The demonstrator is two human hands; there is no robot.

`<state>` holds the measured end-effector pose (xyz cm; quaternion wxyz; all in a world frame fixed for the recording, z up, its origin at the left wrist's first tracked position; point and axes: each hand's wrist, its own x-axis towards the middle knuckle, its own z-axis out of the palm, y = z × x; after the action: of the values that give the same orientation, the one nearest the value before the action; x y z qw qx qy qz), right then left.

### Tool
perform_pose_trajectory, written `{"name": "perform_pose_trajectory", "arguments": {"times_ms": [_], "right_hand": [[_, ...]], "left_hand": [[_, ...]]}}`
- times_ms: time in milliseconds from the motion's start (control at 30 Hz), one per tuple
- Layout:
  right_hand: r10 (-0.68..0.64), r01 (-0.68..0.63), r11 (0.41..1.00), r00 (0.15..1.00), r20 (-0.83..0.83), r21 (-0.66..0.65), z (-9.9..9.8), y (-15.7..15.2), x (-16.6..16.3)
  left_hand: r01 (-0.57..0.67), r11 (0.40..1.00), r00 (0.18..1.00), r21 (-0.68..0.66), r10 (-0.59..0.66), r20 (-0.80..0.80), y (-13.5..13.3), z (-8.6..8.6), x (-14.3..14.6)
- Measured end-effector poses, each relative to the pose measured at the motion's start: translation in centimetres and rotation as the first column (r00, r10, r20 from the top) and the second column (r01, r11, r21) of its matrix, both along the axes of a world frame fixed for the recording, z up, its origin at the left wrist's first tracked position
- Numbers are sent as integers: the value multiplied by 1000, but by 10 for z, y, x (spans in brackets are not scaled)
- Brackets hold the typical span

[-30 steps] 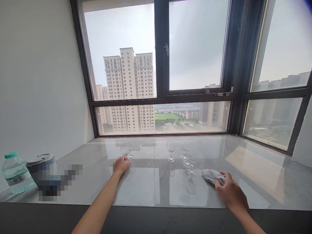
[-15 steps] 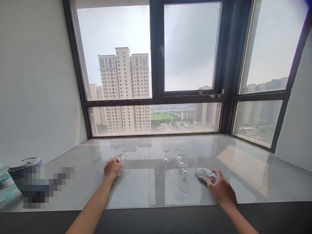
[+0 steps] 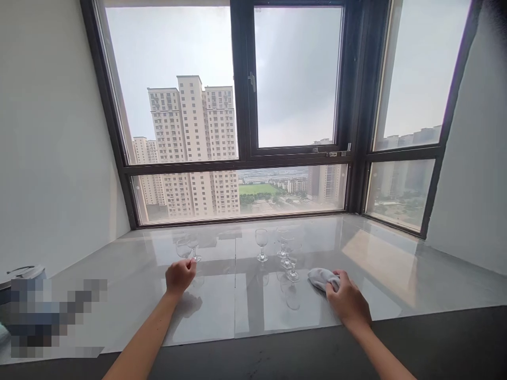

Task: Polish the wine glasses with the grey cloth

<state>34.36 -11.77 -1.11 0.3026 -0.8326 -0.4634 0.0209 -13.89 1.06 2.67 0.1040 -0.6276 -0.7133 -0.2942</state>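
On the near-left part of the glossy grey stone window ledge (image 3: 396,274): left hand (image 3: 180,275), fingers curled narrowly about the lower stem of a small clear stemmed wine glass (image 3: 182,247); bowl leaning slightly left, foot hidden behind the knuckles; whether the foot rests on the stone or is just raised cannot be told.

Just right of it: second clear stemmed glass (image 3: 194,246), upright, untouched.

Centre of ledge: lone clear stemmed glass (image 3: 261,244), upright; to its right, a tight cluster of clear stemmed glasses (image 3: 292,264), upright, exact count unclear through reflections.

Near-right: right hand (image 3: 348,303), fingers closed over one end of a crumpled pale grey cloth (image 3: 320,276); the cloth lies on the stone, near the cluster, well apart from the held glass.

Far side: dark-framed window (image 3: 241,158), tower blocks beyond.

State of work, as judged: one glass taken in hand, cloth gripped; cloth and glass not yet brought together; wiping apparently at its outset; no telling by sight which glasses are already wiped.
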Motion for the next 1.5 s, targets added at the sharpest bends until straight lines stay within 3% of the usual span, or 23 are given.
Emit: {"name": "perform_pose_trajectory", "arguments": {"times_ms": [100, 200, 333, 433, 500, 667, 767, 900, 1000, 1167, 1333, 1500], "right_hand": [[-11, 11, 1000, 1000, 5, 10, 0, 0, 0], [-12, 11, 1000, 1000, 8, 6, 1, 1, -2], [-9, 9, 1000, 1000, 4, -3, 4, 0, -3], [-12, 11, 1000, 1000, 8, 10, 6, -2, -4], [-12, 12, 1000, 1000, 12, 11, 7, -3, -4], [-1, 1, 1000, 1000, 15, 8, 8, -4, -3], [0, 0, 1000, 1000, 13, 12, 8, -4, -3], [-4, 4, 1000, 1000, -1, 2, 8, -5, -3], [-3, 3, 1000, 1000, 1, 1, 7, -5, -3], [4, -5, 1000, 1000, 11, 17, 3, -4, -1], [15, -15, 999, 1000, 7, 36, 0, -1, 2], [17, -17, 999, 1000, -2, 38, 2, 0, 1]], "left_hand": [[171, 985, 980, 9, -169, -110, -4, -6, 17], [347, 935, 924, -67, -354, -147, -12, -8, 53], [660, 717, 716, -225, -691, -102, -16, -5, 124], [687, 678, 680, -260, -727, -98, -5, -7, 179], [620, 708, 734, -338, -676, -69, 7, -9, 208], [555, 731, 790, -397, -612, -23, 21, -15, 237], [565, 728, 783, -389, -622, -27, 10, -16, 226], [585, 711, 763, -391, -645, -31, -25, -12, 188], [552, 734, 792, -395, -610, -25, -54, -10, 143], [379, 844, 899, -378, -433, -65, -86, -11, 43], [149, 899, 971, -411, -211, -109, -92, -5, -32], [82, 907, 984, -412, -140, -111, -81, -4, -51]]}}
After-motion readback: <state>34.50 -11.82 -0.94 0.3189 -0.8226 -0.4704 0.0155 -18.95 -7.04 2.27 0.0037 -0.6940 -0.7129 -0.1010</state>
